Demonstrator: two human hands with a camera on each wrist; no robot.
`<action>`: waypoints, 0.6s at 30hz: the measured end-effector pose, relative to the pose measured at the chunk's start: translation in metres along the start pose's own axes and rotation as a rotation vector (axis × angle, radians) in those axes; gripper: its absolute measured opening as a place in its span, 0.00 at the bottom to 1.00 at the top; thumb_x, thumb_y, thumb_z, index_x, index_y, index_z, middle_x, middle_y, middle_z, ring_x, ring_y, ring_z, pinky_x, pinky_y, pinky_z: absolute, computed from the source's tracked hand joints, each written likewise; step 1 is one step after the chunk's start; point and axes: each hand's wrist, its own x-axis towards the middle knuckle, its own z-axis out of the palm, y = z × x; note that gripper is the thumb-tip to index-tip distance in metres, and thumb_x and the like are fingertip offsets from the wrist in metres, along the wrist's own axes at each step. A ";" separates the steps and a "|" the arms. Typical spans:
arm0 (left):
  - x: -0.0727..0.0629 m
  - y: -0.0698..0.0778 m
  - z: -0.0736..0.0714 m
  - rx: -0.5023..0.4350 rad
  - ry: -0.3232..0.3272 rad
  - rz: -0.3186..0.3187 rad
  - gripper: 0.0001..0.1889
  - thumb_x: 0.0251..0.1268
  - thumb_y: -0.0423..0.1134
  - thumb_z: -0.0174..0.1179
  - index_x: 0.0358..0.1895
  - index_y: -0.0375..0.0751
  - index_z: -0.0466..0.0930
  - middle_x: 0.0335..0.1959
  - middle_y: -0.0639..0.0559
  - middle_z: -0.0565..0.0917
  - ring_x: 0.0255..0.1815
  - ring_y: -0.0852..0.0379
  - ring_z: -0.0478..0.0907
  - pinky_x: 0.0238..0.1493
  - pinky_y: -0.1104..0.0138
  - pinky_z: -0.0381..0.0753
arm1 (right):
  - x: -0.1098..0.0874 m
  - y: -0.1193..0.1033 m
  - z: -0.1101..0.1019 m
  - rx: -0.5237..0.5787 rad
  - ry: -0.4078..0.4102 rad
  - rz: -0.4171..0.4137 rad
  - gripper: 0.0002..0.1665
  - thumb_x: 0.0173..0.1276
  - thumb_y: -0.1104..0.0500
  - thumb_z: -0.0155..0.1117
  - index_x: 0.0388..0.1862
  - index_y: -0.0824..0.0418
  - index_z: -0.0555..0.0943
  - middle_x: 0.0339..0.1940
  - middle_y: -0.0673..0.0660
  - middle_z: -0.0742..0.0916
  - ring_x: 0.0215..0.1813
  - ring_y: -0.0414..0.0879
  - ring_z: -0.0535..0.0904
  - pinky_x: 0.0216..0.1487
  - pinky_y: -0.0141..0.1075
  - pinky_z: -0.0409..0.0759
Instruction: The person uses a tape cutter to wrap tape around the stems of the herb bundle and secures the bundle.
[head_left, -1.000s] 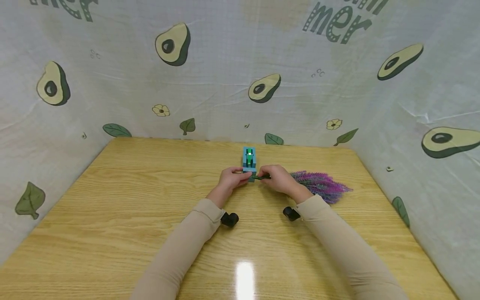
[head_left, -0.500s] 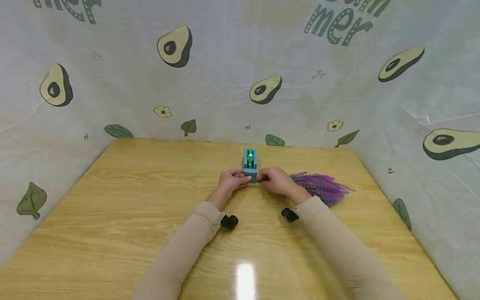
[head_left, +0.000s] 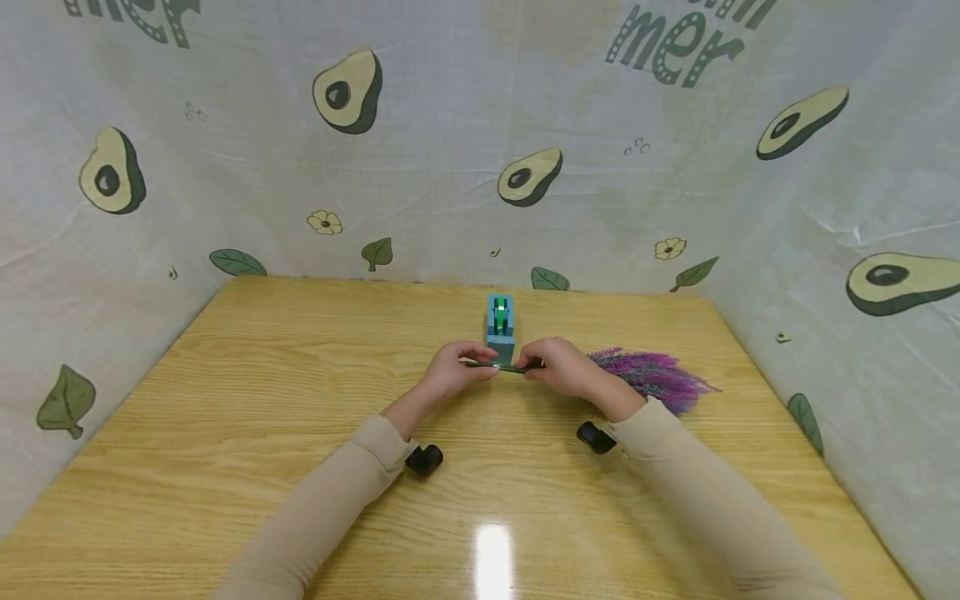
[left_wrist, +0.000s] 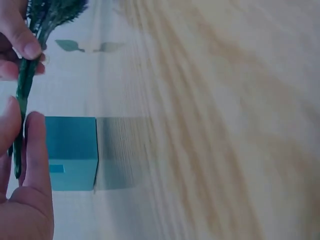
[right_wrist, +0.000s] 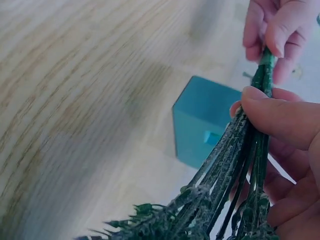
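Observation:
A bunch of artificial lavender [head_left: 656, 379], with purple flower heads and dark green stems [right_wrist: 250, 145], lies level between both hands, its flowers pointing right. My right hand [head_left: 566, 367] grips the stems just below where they fan out. Toward their cut ends, my left hand [head_left: 453, 367] pinches them between thumb and fingers. A paler, shiny band shows on the stems between the hands. Right behind stands a blue tape dispenser [head_left: 501, 346] with a green roll [head_left: 500, 313] in it; its blue front [left_wrist: 72, 145] also shows in the left wrist view.
The wooden table [head_left: 315, 392] spreads out around the hands. Behind and at the sides hangs a pale cloth [head_left: 435, 100] printed with avocados and leaves. Black wrist cameras [head_left: 425, 460] sit below both hands.
My left hand has drawn back from the dispenser's front, toward me, and is on the stem ends. The lavender and right hand have shifted slightly nearer, uncovering more of the dispenser's front.

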 end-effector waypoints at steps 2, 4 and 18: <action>-0.004 0.001 -0.002 0.051 -0.045 0.022 0.11 0.56 0.35 0.66 0.43 0.41 0.85 0.39 0.51 0.80 0.39 0.54 0.77 0.39 0.65 0.80 | -0.003 -0.004 -0.002 -0.018 -0.015 -0.017 0.06 0.59 0.72 0.65 0.35 0.65 0.83 0.34 0.55 0.85 0.38 0.46 0.81 0.39 0.37 0.81; -0.006 0.000 -0.004 0.091 -0.088 0.034 0.09 0.57 0.35 0.66 0.42 0.42 0.85 0.38 0.51 0.81 0.36 0.55 0.78 0.38 0.66 0.80 | -0.005 -0.008 -0.003 -0.048 -0.025 -0.036 0.06 0.58 0.72 0.65 0.35 0.65 0.84 0.33 0.54 0.85 0.37 0.44 0.81 0.38 0.35 0.80; -0.013 0.003 -0.014 0.134 -0.218 -0.024 0.11 0.60 0.37 0.64 0.45 0.38 0.83 0.38 0.50 0.81 0.33 0.57 0.79 0.36 0.65 0.81 | -0.013 -0.015 -0.003 -0.067 -0.021 -0.067 0.07 0.58 0.72 0.66 0.35 0.64 0.84 0.34 0.54 0.86 0.38 0.45 0.81 0.38 0.35 0.81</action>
